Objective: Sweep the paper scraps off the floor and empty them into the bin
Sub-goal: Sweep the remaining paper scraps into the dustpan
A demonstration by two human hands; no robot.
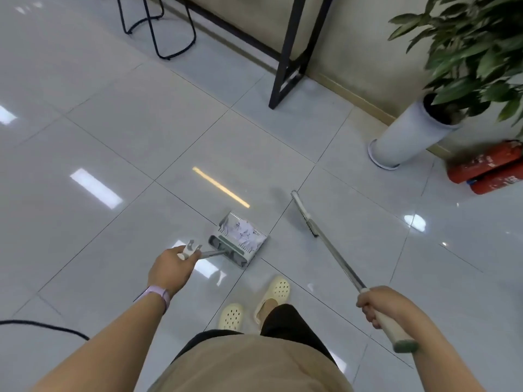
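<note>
Between both hands point(172, 268), scrap-filled dustpan point(240, 240).

Left hand point(169, 268): gripping dustpan point(239, 241) handle.
Dustpan: holding paper scraps point(244, 230), sitting on floor point(113, 142).
Right hand point(377, 305): gripping broom point(325, 244) handle; head lying right of dustpan, apart.

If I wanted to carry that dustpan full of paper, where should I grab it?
Probably at the top of its long handle, coming from above, where the left hand grips it now. The handle slants up from the dustpan, so holding there should keep the pan level and the paper scraps inside.
</note>
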